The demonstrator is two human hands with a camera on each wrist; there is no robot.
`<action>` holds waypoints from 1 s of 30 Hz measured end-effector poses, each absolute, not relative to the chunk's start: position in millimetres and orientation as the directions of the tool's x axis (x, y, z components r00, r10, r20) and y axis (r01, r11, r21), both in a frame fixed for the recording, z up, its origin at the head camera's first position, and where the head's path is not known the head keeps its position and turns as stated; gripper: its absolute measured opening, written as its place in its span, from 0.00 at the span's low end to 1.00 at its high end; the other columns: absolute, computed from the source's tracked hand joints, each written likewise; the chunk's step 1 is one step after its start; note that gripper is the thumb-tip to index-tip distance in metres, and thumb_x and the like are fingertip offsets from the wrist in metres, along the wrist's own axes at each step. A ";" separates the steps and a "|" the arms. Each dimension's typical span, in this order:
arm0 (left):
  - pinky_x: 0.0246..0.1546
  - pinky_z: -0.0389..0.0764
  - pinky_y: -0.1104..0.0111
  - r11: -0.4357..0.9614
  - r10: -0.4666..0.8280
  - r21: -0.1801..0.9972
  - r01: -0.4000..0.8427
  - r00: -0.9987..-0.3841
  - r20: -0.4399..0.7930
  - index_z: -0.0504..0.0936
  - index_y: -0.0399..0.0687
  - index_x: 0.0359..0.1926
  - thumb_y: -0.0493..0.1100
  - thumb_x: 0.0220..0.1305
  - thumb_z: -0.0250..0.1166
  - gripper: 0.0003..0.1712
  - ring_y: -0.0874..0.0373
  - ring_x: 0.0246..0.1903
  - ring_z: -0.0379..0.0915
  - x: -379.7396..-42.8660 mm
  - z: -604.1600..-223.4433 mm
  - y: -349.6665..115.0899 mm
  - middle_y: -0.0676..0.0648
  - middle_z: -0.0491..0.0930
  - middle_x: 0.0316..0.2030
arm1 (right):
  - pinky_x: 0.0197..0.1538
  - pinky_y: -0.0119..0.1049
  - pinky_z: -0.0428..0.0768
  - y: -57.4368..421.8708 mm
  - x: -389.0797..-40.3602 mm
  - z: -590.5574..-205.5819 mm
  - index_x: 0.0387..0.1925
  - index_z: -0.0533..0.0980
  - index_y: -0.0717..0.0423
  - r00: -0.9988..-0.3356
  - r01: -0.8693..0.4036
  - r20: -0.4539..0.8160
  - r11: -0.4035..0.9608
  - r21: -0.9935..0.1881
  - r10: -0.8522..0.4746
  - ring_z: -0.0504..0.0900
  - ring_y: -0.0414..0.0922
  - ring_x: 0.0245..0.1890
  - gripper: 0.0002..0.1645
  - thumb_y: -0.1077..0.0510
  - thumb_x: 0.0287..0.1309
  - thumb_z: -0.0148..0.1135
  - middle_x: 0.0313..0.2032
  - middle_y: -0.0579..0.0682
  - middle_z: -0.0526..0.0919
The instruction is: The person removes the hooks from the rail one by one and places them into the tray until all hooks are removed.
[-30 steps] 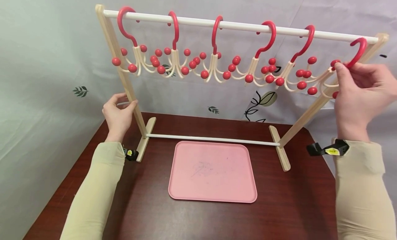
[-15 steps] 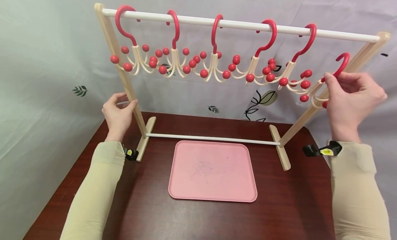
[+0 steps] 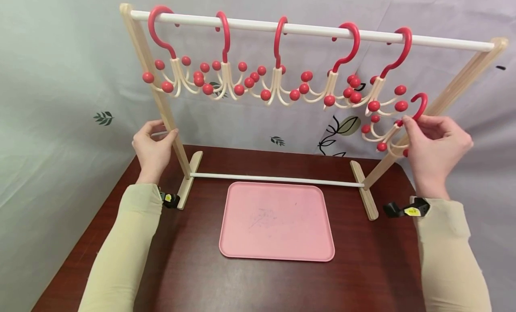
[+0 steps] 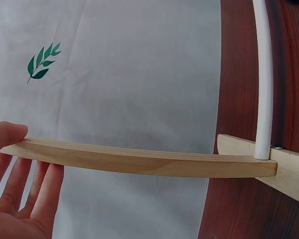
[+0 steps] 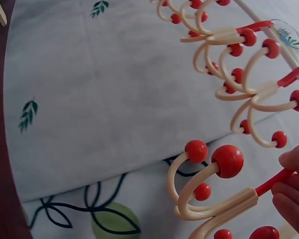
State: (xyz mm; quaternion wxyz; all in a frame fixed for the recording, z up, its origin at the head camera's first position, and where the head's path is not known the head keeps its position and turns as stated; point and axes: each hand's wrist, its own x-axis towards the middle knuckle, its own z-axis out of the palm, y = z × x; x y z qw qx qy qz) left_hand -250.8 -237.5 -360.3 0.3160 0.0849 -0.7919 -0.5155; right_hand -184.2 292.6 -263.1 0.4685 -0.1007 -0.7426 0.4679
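My left hand (image 3: 152,146) grips the rack's left wooden post (image 3: 162,108); in the left wrist view, the thumb lies over the post (image 4: 154,160) and the fingers are beneath it. With thumb and fingers, my right hand (image 3: 437,146) pinches a prong hanger (image 3: 390,135) by its red hook (image 3: 421,107). That hanger is tilted, off the rod, in front of the right post (image 3: 463,83). In the right wrist view, its pale curved arms (image 5: 209,211) end in red balls. Several matching hangers (image 3: 277,81) hang from the white top rod (image 3: 310,30).
A pink tray (image 3: 278,222) lies on the dark red-brown table (image 3: 262,285) in front of the rack. The rack's white lower rod (image 3: 278,179) joins its two wooden feet (image 3: 364,200). Pale patterned cloth (image 3: 242,128) hangs close behind.
The right hand has carried the hanger down and left, away from the right end of the top rod. The left hand stays on its post. Hangers near the right swing slightly.
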 end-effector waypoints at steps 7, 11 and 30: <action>0.41 0.83 0.72 0.457 -0.463 0.870 0.182 -0.787 0.408 0.86 0.50 0.56 0.49 0.63 0.74 0.21 0.58 0.43 0.83 -250.9 -360.2 -237.1 0.48 0.84 0.46 | 0.36 0.21 0.81 282.8 -179.2 -287.8 0.38 0.89 0.61 -0.565 -0.300 0.571 0.497 -0.814 0.595 0.86 0.32 0.30 0.16 0.55 0.52 0.80 0.32 0.44 0.89; 0.42 0.83 0.71 0.464 -0.462 0.866 0.187 -0.783 0.417 0.86 0.50 0.56 0.49 0.63 0.74 0.21 0.58 0.42 0.83 -251.5 -361.2 -237.6 0.48 0.84 0.46 | 0.28 0.20 0.78 271.8 -174.1 -302.6 0.38 0.88 0.65 -0.604 -0.307 0.569 0.496 -0.812 0.558 0.85 0.32 0.27 0.16 0.56 0.52 0.80 0.29 0.38 0.88; 0.41 0.84 0.72 0.458 -0.463 0.869 0.187 -0.784 0.413 0.87 0.51 0.54 0.49 0.62 0.74 0.20 0.58 0.42 0.84 -252.5 -362.0 -239.2 0.48 0.85 0.46 | 0.36 0.26 0.85 210.4 -173.1 -365.7 0.35 0.85 0.70 -0.786 -0.463 0.545 0.308 -0.831 0.290 0.89 0.37 0.32 0.11 0.69 0.51 0.78 0.32 0.51 0.89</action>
